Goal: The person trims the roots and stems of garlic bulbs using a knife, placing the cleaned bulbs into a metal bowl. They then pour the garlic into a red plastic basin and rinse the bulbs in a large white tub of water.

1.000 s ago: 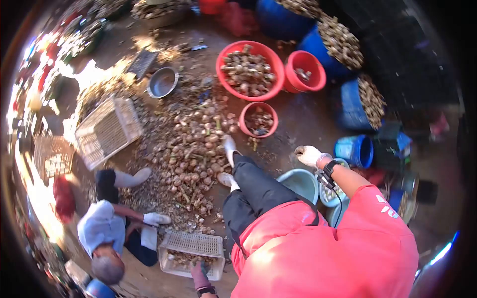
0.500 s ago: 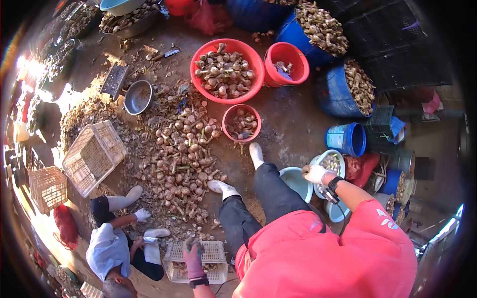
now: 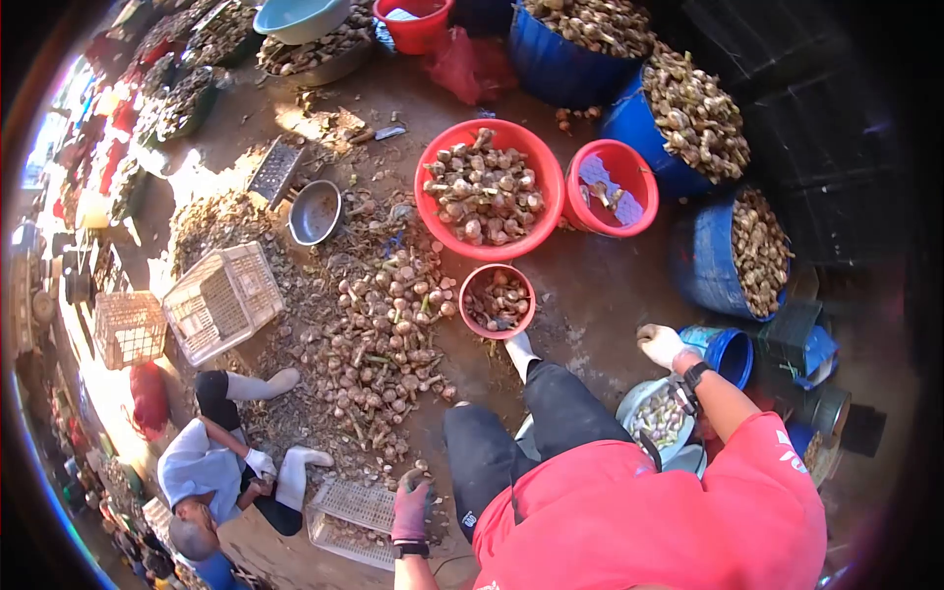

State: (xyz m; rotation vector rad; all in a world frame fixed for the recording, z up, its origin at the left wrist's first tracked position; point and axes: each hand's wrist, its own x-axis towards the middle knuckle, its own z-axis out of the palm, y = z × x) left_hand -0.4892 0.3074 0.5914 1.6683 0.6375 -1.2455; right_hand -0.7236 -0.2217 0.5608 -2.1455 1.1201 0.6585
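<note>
My left hand point(image 3: 412, 507), in a pinkish glove with dark fingertips, is beside a cream plastic crate point(image 3: 366, 503); its fingers are loosely bent and apart, with nothing visible in them. My right hand point(image 3: 661, 346), in a white glove, is in front of a blue bucket point(image 3: 730, 356). Its fingers are curled closed, and whatever they may hold is hidden. Below that hand stands a pale basin with peeled-looking garlic point(image 3: 661, 417). A heap of garlic bulbs point(image 3: 379, 339) lies on the ground ahead of my legs.
A red basin of garlic point(image 3: 430, 202), a small red tub point(image 3: 466, 285) and a red bucket point(image 3: 644, 192) stand ahead. Blue barrels of garlic point(image 3: 703, 270) line the right. At left are crates point(image 3: 221, 305), a metal bowl point(image 3: 316, 212) and a seated co-worker point(image 3: 202, 467).
My right hand has moved forward, away from the pale basin towards the blue bucket. The whole view has shifted. The co-worker's hands have come together near their lap.
</note>
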